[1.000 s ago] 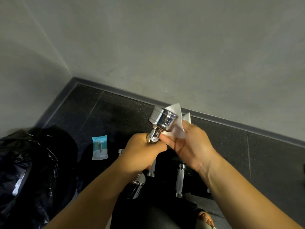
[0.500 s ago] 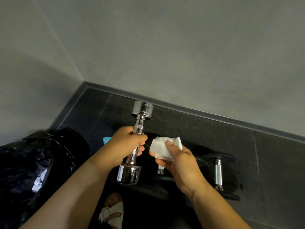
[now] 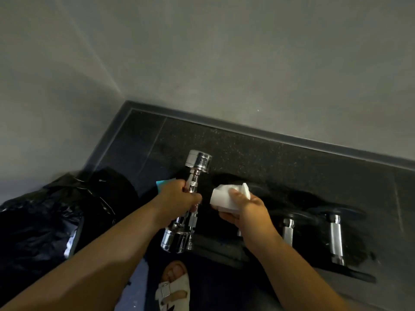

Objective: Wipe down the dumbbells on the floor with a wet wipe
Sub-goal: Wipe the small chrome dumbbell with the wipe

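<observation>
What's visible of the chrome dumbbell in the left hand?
The chrome dumbbell is shiny metal: two round, mirror-like heads joined by a knurled bar. It is held up near upright, its top head leaning slightly right. The left hand grips the bar's middle, hiding part of it. The wet wipe in the right hand is beside it, not touching.

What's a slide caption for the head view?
Left hand grips a chrome dumbbell by its handle; right hand holds a white wipe beside it, not touching.
</observation>
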`<state>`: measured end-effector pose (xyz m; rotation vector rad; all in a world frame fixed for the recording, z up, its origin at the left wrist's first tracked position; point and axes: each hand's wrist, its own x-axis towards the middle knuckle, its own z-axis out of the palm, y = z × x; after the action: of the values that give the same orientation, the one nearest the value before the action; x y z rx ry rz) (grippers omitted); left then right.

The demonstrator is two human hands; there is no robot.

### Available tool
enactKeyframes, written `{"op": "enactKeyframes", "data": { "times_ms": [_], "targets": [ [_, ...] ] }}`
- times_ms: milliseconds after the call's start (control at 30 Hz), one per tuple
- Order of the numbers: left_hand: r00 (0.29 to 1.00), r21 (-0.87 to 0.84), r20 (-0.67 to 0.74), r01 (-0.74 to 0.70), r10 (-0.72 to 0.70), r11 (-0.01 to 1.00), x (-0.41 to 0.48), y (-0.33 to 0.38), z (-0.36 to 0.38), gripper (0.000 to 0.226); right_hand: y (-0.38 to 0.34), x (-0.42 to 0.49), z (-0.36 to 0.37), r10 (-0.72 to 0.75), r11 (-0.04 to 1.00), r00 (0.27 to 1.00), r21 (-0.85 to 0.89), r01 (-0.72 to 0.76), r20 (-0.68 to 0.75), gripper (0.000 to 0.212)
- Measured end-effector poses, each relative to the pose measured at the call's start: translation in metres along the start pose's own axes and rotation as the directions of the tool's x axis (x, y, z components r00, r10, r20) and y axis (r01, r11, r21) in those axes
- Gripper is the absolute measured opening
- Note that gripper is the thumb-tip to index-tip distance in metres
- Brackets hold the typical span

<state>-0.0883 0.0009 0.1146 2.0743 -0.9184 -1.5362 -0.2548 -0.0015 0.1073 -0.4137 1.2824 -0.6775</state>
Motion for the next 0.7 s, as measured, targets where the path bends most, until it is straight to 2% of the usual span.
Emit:
{"op": "enactKeyframes", "data": {
  "times_ms": [67,200,267,467,533,600,667,700],
  "targets": [
    [1.0,0.011,-0.023,0.022,-0.021,1.0,0.019,-0.018,0.006,0.01,0.015,0.015,0.001,0.036,0.999,0.999,0.001,-0.036,-0.025,0.026],
    [0.993,-0.006,-0.056,0.1,-0.1,0.995,0.059,-0.055,0.017,0.009,0.045,0.045,-0.002,0.107,0.989,0.99,-0.092,-0.116,-0.091,0.013],
    [0.991,-0.018,-0.063,0.12,-0.121,0.993,0.077,-0.072,0.023,0.009,0.06,0.06,-0.003,0.116,0.98,0.985,-0.145,-0.134,-0.124,0.017],
    [0.988,0.008,-0.048,0.145,-0.145,0.989,0.12,-0.114,0.027,0.009,0.103,0.108,0.01,0.085,0.905,0.995,-0.413,-0.102,-0.06,0.02],
    [0.989,0.049,-0.045,0.143,-0.14,0.989,0.134,-0.125,0.024,0.01,0.117,0.125,0.016,0.075,0.844,0.997,-0.531,-0.078,-0.027,0.021],
    [0.99,0.079,-0.049,0.134,-0.13,0.988,0.147,-0.134,0.021,0.011,0.135,0.143,0.018,0.055,0.738,0.997,-0.675,-0.008,0.049,0.015],
    [0.99,0.086,-0.067,0.132,-0.126,0.988,0.158,-0.143,0.018,0.013,0.153,0.159,0.019,0.081,0.56,0.988,-0.826,0.065,0.133,0.022],
    [0.99,0.089,-0.077,0.127,-0.12,0.988,0.164,-0.148,0.017,0.013,0.162,0.166,0.018,0.109,0.449,0.978,-0.886,0.113,0.179,0.033]
  ]
}}
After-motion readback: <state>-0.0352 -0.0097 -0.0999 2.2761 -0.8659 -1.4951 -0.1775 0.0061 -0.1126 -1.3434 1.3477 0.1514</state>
